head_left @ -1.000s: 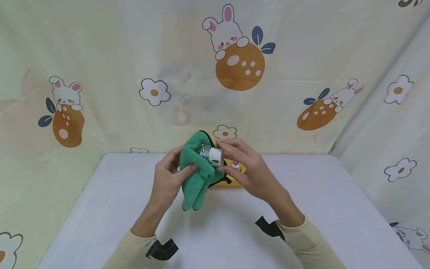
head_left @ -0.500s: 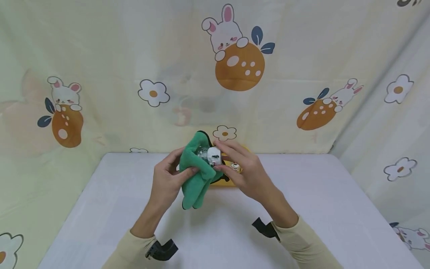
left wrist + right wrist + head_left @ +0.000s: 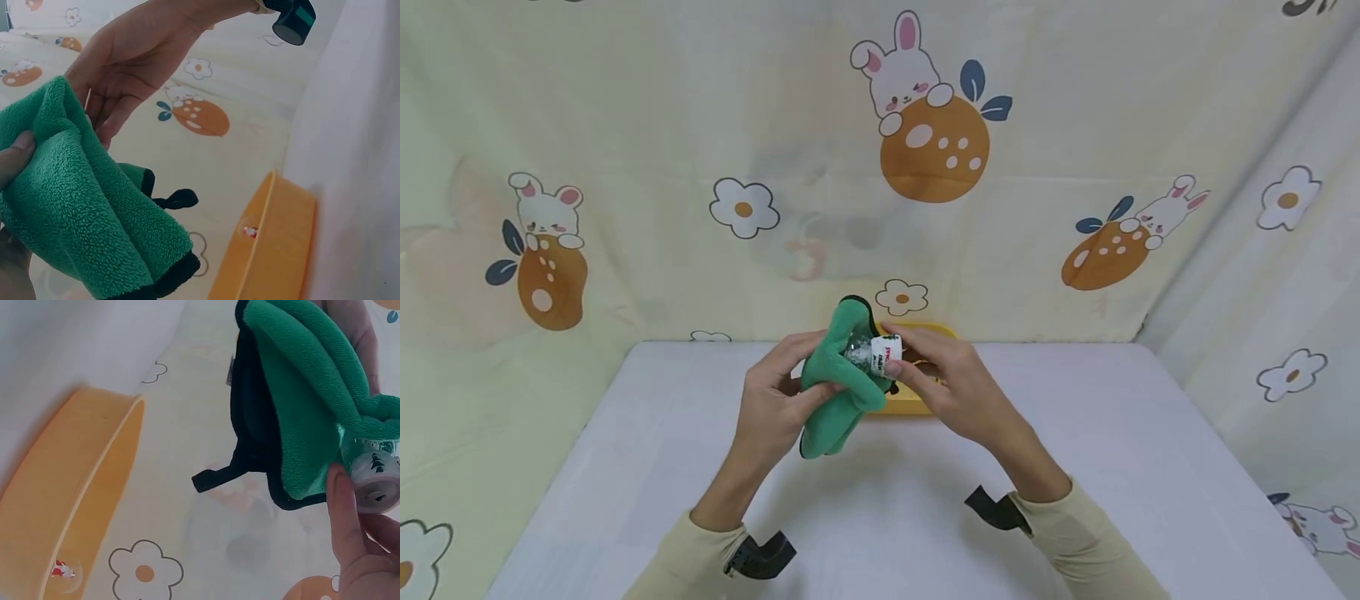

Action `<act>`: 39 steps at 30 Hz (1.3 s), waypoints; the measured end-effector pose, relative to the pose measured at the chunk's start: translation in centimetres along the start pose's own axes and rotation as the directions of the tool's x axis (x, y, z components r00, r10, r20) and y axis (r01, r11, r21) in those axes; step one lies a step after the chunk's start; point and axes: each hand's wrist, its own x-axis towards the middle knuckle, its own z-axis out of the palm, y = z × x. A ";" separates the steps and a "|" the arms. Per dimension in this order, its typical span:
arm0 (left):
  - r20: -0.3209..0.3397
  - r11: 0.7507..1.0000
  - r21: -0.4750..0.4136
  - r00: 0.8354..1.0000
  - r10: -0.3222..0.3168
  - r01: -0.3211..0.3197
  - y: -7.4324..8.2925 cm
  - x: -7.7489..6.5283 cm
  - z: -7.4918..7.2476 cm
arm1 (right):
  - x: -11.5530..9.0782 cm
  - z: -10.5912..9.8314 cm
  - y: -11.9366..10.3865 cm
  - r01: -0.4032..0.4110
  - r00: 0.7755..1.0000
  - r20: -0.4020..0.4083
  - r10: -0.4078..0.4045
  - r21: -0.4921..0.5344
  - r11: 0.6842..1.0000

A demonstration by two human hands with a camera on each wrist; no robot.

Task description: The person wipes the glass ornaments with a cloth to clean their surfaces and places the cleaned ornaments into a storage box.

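Over the middle of the table, my left hand [image 3: 775,400] grips a green towel [image 3: 827,371] with dark edging, thumb in front. A small snow globe [image 3: 886,353] has its clear, glittery part tucked into the towel's fold. My right hand [image 3: 962,383] pinches its white base, which bears red and dark lettering. The right wrist view shows a dark tree print on the base [image 3: 375,465] and a finger along its side. In the left wrist view the towel [image 3: 81,206] hides the globe, and a dark loop [image 3: 178,199] hangs from its edge.
A yellow tray [image 3: 910,407] stands on the white table [image 3: 880,517] just behind the hands. Inside it lies a small clear object with a red and white figure [image 3: 62,570]. A printed curtain [image 3: 647,250] rises behind the table's far edge.
The snow globe has turned in the right fingers, so lettering now faces the head camera where the tree print was. The towel bunches lower around it, and the right thumb has shifted on the base.
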 end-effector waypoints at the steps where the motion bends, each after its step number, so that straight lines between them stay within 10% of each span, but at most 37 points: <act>1: -0.001 1.000 0.007 1.000 0.008 -0.008 0.0 0.0 0.0 | 0.0 -0.1 -0.1 -0.021 1.000 0.009 0.021 -0.004 1.000; 9: -0.004 0.998 0.052 1.000 0.028 -0.027 -0.2 -0.2 -0.3 | -0.1 -0.3 -0.5 -0.117 0.991 0.070 0.112 0.071 0.991; 18: -0.037 0.999 -0.023 0.998 -0.046 0.045 -0.3 -0.4 0.0 | -0.2 0.7 0.2 0.141 0.990 0.002 -0.141 -0.040 0.989; 32: 0.001 0.946 -0.051 0.948 -0.320 0.319 0.0 0.2 -0.6 | 0.6 -0.1 1.1 0.455 0.877 0.053 -0.478 -0.407 0.792; 39: 0.035 0.921 -0.065 0.923 -0.384 0.385 0.3 0.4 -1.0 | 0.8 -0.1 1.2 0.516 0.843 0.054 -0.536 -0.365 0.775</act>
